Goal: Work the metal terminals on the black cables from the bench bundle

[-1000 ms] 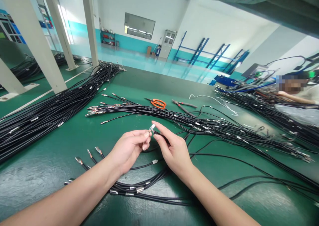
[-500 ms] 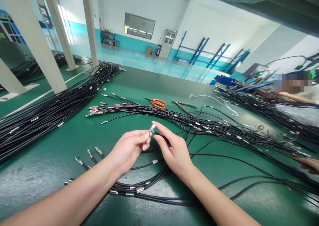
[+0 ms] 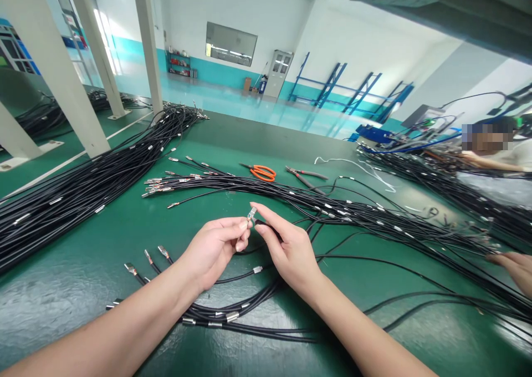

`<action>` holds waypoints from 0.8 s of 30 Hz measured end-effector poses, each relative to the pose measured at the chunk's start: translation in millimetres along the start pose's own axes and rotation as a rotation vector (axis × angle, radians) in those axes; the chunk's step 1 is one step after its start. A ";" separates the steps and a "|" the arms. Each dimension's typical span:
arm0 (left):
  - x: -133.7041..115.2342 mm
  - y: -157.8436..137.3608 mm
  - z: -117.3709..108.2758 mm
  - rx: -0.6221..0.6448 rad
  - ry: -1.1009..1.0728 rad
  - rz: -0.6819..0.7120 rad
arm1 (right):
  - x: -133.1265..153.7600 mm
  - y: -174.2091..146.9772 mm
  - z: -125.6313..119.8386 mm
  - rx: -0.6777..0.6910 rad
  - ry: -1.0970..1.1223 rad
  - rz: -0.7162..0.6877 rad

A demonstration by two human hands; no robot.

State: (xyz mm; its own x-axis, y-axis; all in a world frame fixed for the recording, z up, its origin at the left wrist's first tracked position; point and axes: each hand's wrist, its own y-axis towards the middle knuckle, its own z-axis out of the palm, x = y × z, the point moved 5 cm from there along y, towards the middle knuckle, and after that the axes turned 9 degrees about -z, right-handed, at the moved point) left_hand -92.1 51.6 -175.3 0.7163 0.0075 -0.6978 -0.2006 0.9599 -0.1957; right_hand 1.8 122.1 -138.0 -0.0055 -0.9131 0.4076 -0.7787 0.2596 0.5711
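My left hand (image 3: 220,243) is closed in a pinch on a cable end with a small shiny metal terminal (image 3: 251,213), raised over the green table. On the other side, my right hand (image 3: 293,249) curls round a slim black item (image 3: 261,223) whose kind I cannot make out; its index fingertip touches the top of the terminal. Below my hands lie several black cables (image 3: 249,302) with silver sleeves. More terminal ends (image 3: 164,251) stick out beyond my left forearm.
A long bundle of black cables (image 3: 291,191) crosses behind my hands. Orange-handled scissors (image 3: 262,172) and dark-handled pliers (image 3: 305,177) lie beyond it. A thick cable bundle (image 3: 103,172) runs along the left by pale posts (image 3: 78,88). At right, another person's hand (image 3: 515,269) touches cables.
My hands keep almost the same pose around the terminal. At the right edge, the other person's hand has moved further into view.
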 end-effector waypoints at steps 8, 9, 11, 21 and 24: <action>0.2 0.0 -0.1 0.008 0.000 -0.005 | -1.5 1.5 -2.5 0.007 -0.078 -0.049; 0.0 0.2 0.0 0.009 -0.002 -0.004 | -1.7 1.3 -2.2 0.010 -0.071 -0.046; -0.3 0.4 0.0 0.010 -0.009 -0.003 | -1.6 1.0 -1.7 0.014 -0.049 -0.042; -0.2 0.1 0.4 0.006 -0.018 -0.009 | -0.4 0.6 -1.3 0.030 0.019 -0.008; -0.4 0.0 0.4 0.009 -0.011 -0.010 | -0.6 0.7 -1.6 0.031 0.027 -0.005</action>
State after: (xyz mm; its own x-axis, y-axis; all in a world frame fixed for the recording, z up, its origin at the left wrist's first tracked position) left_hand -92.2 51.7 -174.7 0.7255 0.0004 -0.6882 -0.1873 0.9624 -0.1969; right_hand 2.2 123.4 -136.7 0.0154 -0.9054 0.4243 -0.7980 0.2445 0.5508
